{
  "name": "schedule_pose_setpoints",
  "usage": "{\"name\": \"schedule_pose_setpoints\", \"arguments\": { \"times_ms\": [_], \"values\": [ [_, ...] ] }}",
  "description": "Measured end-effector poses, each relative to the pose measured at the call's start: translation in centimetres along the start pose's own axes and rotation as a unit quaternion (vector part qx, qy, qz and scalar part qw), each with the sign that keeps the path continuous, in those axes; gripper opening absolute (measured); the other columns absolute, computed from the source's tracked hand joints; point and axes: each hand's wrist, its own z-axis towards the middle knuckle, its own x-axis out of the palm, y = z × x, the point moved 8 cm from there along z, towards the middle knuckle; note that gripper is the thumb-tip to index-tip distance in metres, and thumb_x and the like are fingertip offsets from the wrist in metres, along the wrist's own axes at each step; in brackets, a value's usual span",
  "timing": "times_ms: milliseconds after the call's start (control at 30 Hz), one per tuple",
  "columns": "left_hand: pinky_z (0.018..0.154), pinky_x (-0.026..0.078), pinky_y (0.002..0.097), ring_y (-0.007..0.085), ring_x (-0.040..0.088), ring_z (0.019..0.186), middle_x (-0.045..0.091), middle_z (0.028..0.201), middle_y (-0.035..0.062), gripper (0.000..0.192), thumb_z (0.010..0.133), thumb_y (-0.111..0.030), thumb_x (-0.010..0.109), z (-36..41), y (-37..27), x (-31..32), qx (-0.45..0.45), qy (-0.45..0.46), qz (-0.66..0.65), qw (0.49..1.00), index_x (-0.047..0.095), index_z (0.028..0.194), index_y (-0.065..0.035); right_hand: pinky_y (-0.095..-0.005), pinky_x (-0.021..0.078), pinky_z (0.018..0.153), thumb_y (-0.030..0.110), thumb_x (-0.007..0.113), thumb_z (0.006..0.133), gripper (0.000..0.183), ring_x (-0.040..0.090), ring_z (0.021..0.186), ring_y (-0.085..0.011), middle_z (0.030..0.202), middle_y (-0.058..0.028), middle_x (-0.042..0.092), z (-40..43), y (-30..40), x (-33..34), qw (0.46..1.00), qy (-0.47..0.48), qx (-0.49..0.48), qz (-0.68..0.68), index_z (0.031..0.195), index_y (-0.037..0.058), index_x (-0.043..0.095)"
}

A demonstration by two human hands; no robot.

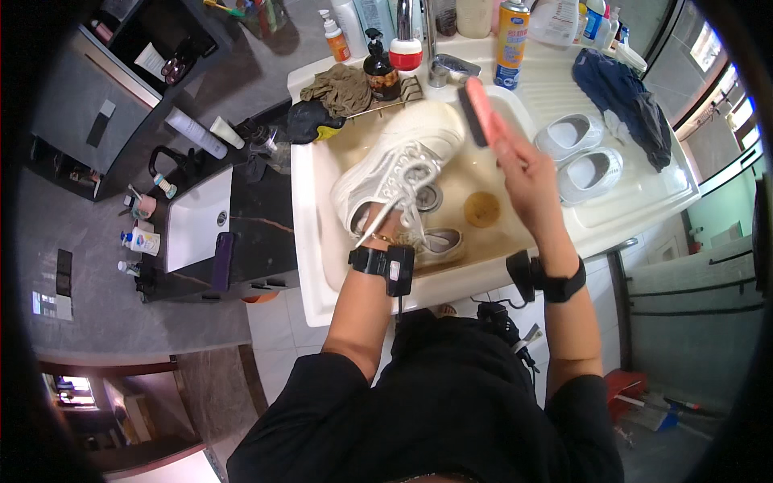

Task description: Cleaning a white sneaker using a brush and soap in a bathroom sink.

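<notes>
A white lace-up sneaker is held over the basin of a cream laundry sink, its toe pointing up and right. My left hand reaches into its opening, so the fingers are hidden inside. Loose laces hang over my wrist. In my right hand is a pink-handled scrubbing brush, slightly blurred. Its dark bristles face the sneaker's toe, with a small gap between them. Below in the basin lies another pale shoe, partly covered by my left wrist. A round yellowish piece rests near the drain.
White shoes and dark blue cloth lie on the ribbed drainboard at right. Along the back stand a spray can, a dark pump bottle and a faucet. A brown cloth sits on the left rim, beside a black counter.
</notes>
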Motion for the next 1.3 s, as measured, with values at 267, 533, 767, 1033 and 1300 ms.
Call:
{"name": "schedule_pose_setpoints", "arguments": {
  "times_ms": [267, 533, 767, 1033, 1300],
  "values": [
    [0.094, 0.045, 0.0451, 0.029, 0.054, 0.105, 0.051, 0.118, 0.0157, 0.038, 0.098, -0.027, 0.032, 0.7, 0.3, -0.1, 0.009, 0.001, 0.0, 1.0, 0.041, 0.125, -0.0018, -0.0288, 0.0436, 0.086, 0.012, 0.045, 0.092, 0.032, 0.061, 0.098, -0.0215, 0.11, -0.018, 0.063, 1.6, 0.1, 2.0, 0.997, 0.043, -0.001, -0.06, 0.12, 0.0043, 0.056],
    [0.094, 0.045, 0.0456, 0.0292, 0.055, 0.104, 0.052, 0.117, 0.0159, 0.038, 0.098, -0.027, 0.032, 0.5, -0.6, -0.6, 0.024, -0.002, -0.007, 1.0, 0.042, 0.125, -0.002, -0.0256, 0.0444, 0.074, 0.015, 0.047, 0.092, 0.032, 0.051, 0.073, -0.0111, 0.097, -0.0092, 0.065, 0.2, -0.8, 2.3, 0.989, 0.043, -0.062, -0.131, 0.121, 0.0051, 0.057],
    [0.094, 0.045, 0.0461, 0.0293, 0.055, 0.104, 0.052, 0.116, 0.016, 0.037, 0.098, -0.027, 0.032, 1.4, 0.8, -0.2, 0.014, 0.0, -0.013, 1.0, 0.042, 0.124, -0.0022, -0.0266, 0.0434, 0.083, 0.015, 0.049, 0.091, 0.032, 0.059, 0.091, -0.0144, 0.104, -0.0152, 0.065, 3.7, -1.5, -0.2, 0.99, 0.033, 0.037, -0.134, 0.12, 0.0026, 0.056],
    [0.095, 0.045, 0.0467, 0.0294, 0.055, 0.103, 0.053, 0.115, 0.0161, 0.037, 0.098, -0.027, 0.032, 1.5, 0.1, -0.3, 0.016, 0.011, -0.01, 1.0, 0.043, 0.123, -0.0024, -0.0241, 0.0422, 0.084, 0.022, 0.051, 0.093, 0.038, 0.055, 0.096, -0.0098, 0.107, -0.0171, 0.064, 0.3, -0.3, 2.0, 0.99, 0.062, 0.0, -0.127, 0.123, -0.0009, 0.052],
    [0.095, 0.045, 0.0473, 0.0296, 0.055, 0.102, 0.054, 0.113, 0.0163, 0.037, 0.098, -0.028, 0.032, 0.8, 0.3, -0.4, 0.005, 0.02, -0.013, 1.0, 0.043, 0.123, -0.0026, -0.0236, 0.0426, 0.082, 0.023, 0.055, 0.092, 0.037, 0.052, 0.09, -0.007, 0.099, -0.0063, 0.065, 5.4, -1.6, 0.2, 0.993, 0.033, 0.011, -0.114, 0.123, 0.0029, 0.054]
  ]
}}
